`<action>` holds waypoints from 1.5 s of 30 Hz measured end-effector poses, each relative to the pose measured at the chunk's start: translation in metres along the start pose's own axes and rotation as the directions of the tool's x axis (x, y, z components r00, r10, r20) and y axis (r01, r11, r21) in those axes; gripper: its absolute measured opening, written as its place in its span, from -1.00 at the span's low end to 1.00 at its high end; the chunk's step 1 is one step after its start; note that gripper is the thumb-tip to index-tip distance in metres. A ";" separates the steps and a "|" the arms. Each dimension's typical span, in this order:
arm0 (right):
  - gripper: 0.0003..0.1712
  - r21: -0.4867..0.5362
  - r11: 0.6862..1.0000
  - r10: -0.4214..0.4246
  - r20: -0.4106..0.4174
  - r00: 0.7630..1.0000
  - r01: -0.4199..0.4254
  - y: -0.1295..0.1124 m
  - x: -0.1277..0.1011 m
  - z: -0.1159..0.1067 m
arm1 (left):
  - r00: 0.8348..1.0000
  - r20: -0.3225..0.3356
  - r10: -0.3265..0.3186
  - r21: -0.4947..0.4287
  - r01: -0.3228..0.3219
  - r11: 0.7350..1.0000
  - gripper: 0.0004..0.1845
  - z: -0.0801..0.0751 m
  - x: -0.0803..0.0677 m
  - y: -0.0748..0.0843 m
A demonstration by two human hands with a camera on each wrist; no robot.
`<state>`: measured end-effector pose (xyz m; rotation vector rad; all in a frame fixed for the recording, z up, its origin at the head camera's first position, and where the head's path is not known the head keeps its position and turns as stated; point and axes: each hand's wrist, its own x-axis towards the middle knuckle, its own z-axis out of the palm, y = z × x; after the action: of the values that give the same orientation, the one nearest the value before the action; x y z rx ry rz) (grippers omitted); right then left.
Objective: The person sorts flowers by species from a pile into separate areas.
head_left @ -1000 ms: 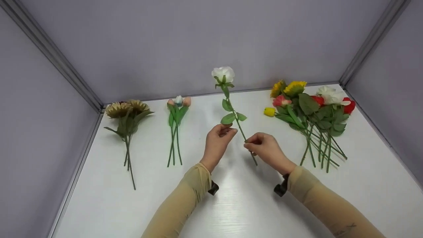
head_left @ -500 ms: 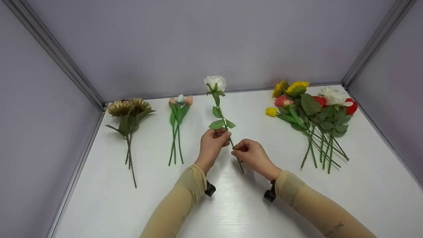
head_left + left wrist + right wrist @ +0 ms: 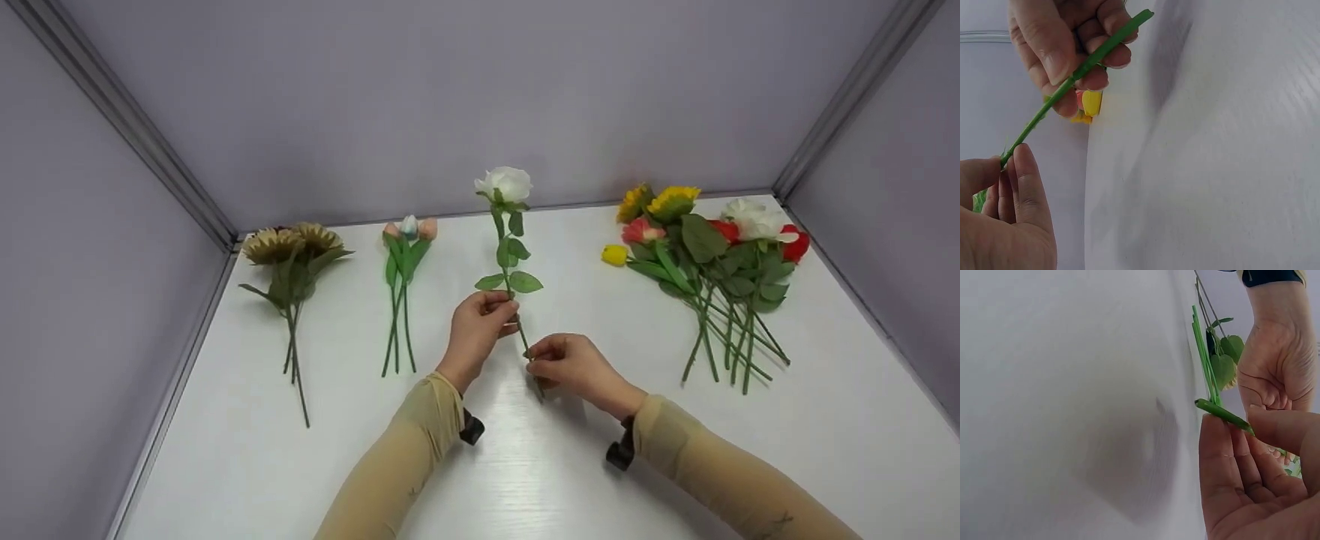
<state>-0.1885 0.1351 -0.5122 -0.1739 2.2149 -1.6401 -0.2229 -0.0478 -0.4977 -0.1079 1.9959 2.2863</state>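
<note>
A white rose (image 3: 504, 184) with a long green leafy stem is held above the middle of the table, bloom toward the back wall. My left hand (image 3: 477, 330) pinches the stem just below its lowest leaves. Lower down, my right hand (image 3: 579, 369) grips the same stem near its cut end between thumb and fingers. In the left wrist view the bare stem (image 3: 1039, 115) runs from the left fingers up to the right hand (image 3: 1067, 45). The right wrist view shows the stem end (image 3: 1221, 414) poking out past the right fingers; the bloom is outside that view.
Brownish sunflower-like flowers (image 3: 289, 247) lie at the far left of the white table (image 3: 517, 487). Beside them are several tulips (image 3: 407, 232). On the right a mixed pile includes yellow sunflowers (image 3: 673, 201), a yellow tulip (image 3: 615, 255) and white blooms (image 3: 754, 219). Walls enclose the back and sides.
The rose and my right hand have moved left and toward me. My left hand, earlier beside the stem, has taken hold of it. The rose has turned, its leaves now showing differently.
</note>
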 end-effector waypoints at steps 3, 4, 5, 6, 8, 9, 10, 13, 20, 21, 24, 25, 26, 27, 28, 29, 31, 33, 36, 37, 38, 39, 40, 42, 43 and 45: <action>-0.79 0.003 1.000 0.019 0.003 1.000 -0.019 0.001 0.000 0.001 | 1.000 0.012 0.002 -0.003 -0.002 1.000 -0.69 0.001 -0.001 -0.002; -0.80 0.001 1.000 0.021 0.003 1.000 -0.021 0.001 0.000 0.001 | 1.000 0.015 0.005 -0.007 -0.005 1.000 -0.69 0.002 -0.001 -0.002; -0.81 0.000 1.000 0.023 0.002 1.000 -0.023 0.002 0.000 0.001 | 1.000 0.018 0.005 -0.011 -0.005 1.000 -0.69 0.002 -0.001 -0.003; -0.82 -0.001 1.000 0.025 0.001 1.000 -0.025 0.002 0.000 0.001 | 1.000 0.019 0.003 -0.017 -0.003 1.000 -0.69 0.002 -0.001 -0.004; -0.83 -0.002 1.000 0.026 0.002 1.000 -0.026 0.003 0.000 0.001 | 1.000 0.021 -0.001 -0.013 0.001 1.000 -0.67 0.002 -0.001 -0.005; -0.83 -0.006 1.000 0.027 0.000 1.000 -0.027 0.004 0.000 0.001 | 1.000 0.022 -0.004 -0.012 0.005 1.000 -0.66 0.003 -0.001 -0.005; -0.83 -0.011 1.000 0.026 -0.004 1.000 -0.026 0.004 0.000 0.001 | 1.000 0.023 -0.009 -0.004 0.009 1.000 -0.64 0.003 -0.002 -0.006; -0.86 -0.027 0.999 0.037 -0.017 0.999 -0.037 0.004 0.001 0.001 | 0.999 0.025 -0.029 0.024 0.028 0.999 -0.65 0.004 -0.001 -0.007; -0.86 -0.030 0.998 0.057 -0.044 0.997 -0.058 0.007 0.003 -0.002 | 0.998 0.038 -0.057 0.063 0.055 0.997 -0.72 0.010 0.009 -0.008; -0.83 -0.029 0.998 0.055 -0.042 0.998 -0.056 0.007 0.004 -0.004 | 0.997 0.038 -0.061 0.066 0.059 0.996 -0.73 0.011 0.011 -0.008; -0.73 -0.056 0.997 0.048 -0.041 0.998 -0.050 0.008 0.004 -0.011 | 0.996 0.032 -0.079 0.058 0.077 0.995 -0.74 0.013 0.018 -0.008; -0.70 -0.073 0.996 0.043 -0.044 0.998 -0.046 0.008 0.004 -0.014 | 0.996 0.029 -0.086 0.057 0.084 0.995 -0.75 0.013 0.020 -0.008; -0.68 -0.095 0.995 0.039 -0.050 0.998 -0.043 0.008 0.003 -0.018 | 0.995 0.025 -0.093 0.057 0.091 0.994 -0.75 0.014 0.022 -0.009; -0.65 -0.128 0.991 0.028 -0.061 0.998 -0.036 0.008 0.003 -0.022 | 0.995 0.021 -0.100 0.062 0.098 0.993 -0.75 0.014 0.025 -0.009; -0.64 -0.163 0.986 0.015 -0.076 0.997 -0.028 0.008 0.002 -0.027 | 0.994 0.018 -0.106 0.065 0.105 0.992 -0.75 0.015 0.028 -0.010; -0.64 -0.197 0.980 0.000 -0.092 0.996 -0.018 0.008 0.001 -0.031 | 0.994 0.016 -0.113 0.067 0.111 0.991 -0.75 0.016 0.031 -0.011; -0.63 -0.243 0.970 -0.025 -0.117 0.993 -0.004 0.008 -0.001 -0.040 | 0.992 0.009 -0.127 0.081 0.126 0.989 -0.76 0.018 0.037 -0.015; -0.61 -0.270 0.963 -0.047 -0.131 0.990 0.009 0.010 -0.003 -0.048 | 0.990 0.002 -0.138 0.091 0.138 0.986 -0.77 0.021 0.042 -0.018; -0.59 -0.258 0.966 -0.047 -0.137 0.989 0.010 0.012 -0.006 -0.057 | 0.989 -0.006 -0.147 0.105 0.147 0.984 -0.75 0.026 0.048 -0.023; -0.58 -0.255 0.967 -0.045 -0.138 0.989 0.009 0.012 -0.007 -0.059 | 0.989 -0.006 -0.150 0.106 0.150 0.983 -0.74 0.027 0.050 -0.025; -0.58 -0.255 0.967 -0.043 -0.141 0.989 0.005 0.013 -0.008 -0.060 | 0.988 -0.006 -0.154 0.108 0.154 0.982 -0.72 0.029 0.051 -0.026; -0.59 -0.253 0.967 -0.039 -0.145 0.989 0.001 0.014 -0.009 -0.062 | 0.987 -0.004 -0.158 0.110 0.157 0.981 -0.71 0.031 0.052 -0.026; -0.59 -0.254 0.967 -0.036 -0.151 0.988 -0.003 0.014 -0.010 -0.063 | 0.987 -0.002 -0.162 0.113 0.161 0.980 -0.70 0.033 0.053 -0.027; -0.60 -0.245 0.969 -0.029 -0.159 0.987 -0.011 0.016 -0.011 -0.066 | 0.986 0.000 -0.170 0.125 0.168 0.978 -0.69 0.038 0.055 -0.028; -0.61 -0.237 0.971 -0.024 -0.163 0.986 -0.015 0.016 -0.012 -0.067 | 0.985 -0.002 -0.171 0.134 0.170 0.976 -0.69 0.040 0.055 -0.029; -0.61 -0.213 0.977 -0.015 -0.168 0.986 -0.022 0.018 -0.013 -0.070 | 0.986 -0.006 -0.167 0.157 0.166 0.974 -0.69 0.045 0.057 -0.030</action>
<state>-0.1999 0.2076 -0.5089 -0.0902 2.5179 -1.4589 -0.2751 0.0023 -0.5282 -0.2429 2.0688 2.0185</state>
